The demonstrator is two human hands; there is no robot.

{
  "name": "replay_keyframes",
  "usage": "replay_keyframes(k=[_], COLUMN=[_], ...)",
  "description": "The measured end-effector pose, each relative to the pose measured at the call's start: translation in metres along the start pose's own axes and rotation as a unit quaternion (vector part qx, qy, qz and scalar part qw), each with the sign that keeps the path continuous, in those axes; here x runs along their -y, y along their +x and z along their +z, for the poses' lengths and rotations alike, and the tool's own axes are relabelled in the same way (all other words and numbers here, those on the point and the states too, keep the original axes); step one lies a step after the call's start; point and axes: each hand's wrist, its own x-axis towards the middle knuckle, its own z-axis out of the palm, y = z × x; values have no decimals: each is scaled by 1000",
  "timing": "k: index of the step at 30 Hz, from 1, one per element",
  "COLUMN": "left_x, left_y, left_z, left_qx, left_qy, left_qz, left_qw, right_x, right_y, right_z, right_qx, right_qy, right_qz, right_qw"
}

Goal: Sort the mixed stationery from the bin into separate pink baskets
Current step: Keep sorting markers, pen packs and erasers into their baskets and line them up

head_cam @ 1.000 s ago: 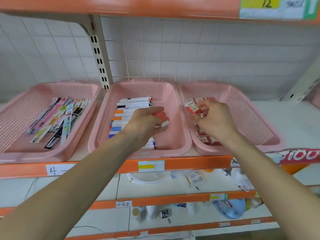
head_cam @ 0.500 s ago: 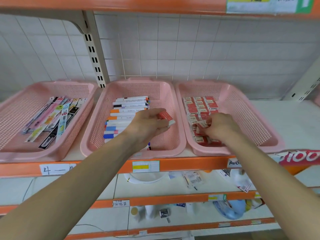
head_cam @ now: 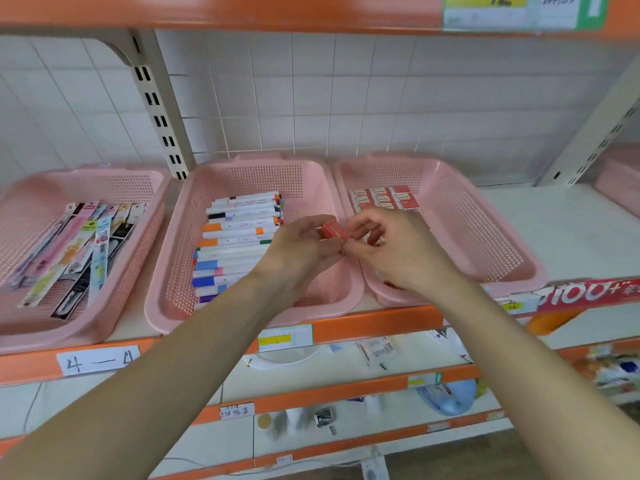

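Three pink baskets stand side by side on the shelf. The left basket [head_cam: 45,327] holds packaged pens [head_cam: 79,247]. The middle basket [head_cam: 180,244] holds a row of markers [head_cam: 235,237]. The right basket [head_cam: 485,237] holds small red and white eraser boxes [head_cam: 382,199] in rows. My left hand [head_cam: 298,258] holds a red eraser box [head_cam: 334,230] over the gap between the middle and right baskets. My right hand [head_cam: 394,251] meets it there, and its fingertips pinch the same box from the right side.
An orange shelf edge [head_cam: 374,327] runs below the baskets with price labels and a paper tag reading 4-4 [head_cam: 97,360]. Lower shelves carry scattered small goods. A beige upright [head_cam: 156,109] stands behind the baskets. Another pink basket [head_cam: 620,181] shows at the far right.
My right hand has lifted out of the right basket and come to my left hand, now touching the red eraser box held there. The camera view has tilted slightly.
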Motion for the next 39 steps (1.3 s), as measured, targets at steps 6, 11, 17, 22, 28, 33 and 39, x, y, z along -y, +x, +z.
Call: replay_keyframes(k=[6,11,17,22,28,33,39], left_x=[1,-4,-8,3,18,26,39], left_y=[9,15,19,21,16,2,-11], left_z=[3,2,-2,3,29,62,106], left_qx=[29,0,-5,-21,-75,-146,-182], left_qy=[-4,177,434,524,598,621,662], left_qz=[-7,74,199,197,190,178,169], left_qw=[1000,981,879,828,775,749,708], right_x=[-1,-12,-44,-75,-89,-104,-127], right_y=[-5,-4,9,25,39,34,7], right_z=[-1,-9,-31,-35,-35,-52,-100], right_qx=[-35,-90,-78,-4,102,110,95], right_qy=[1,-22,-44,-117,-198,-162,-175], right_qz=[30,38,90,121,112,38,-87], right_qw=[999,995,992,986,968,980,976])
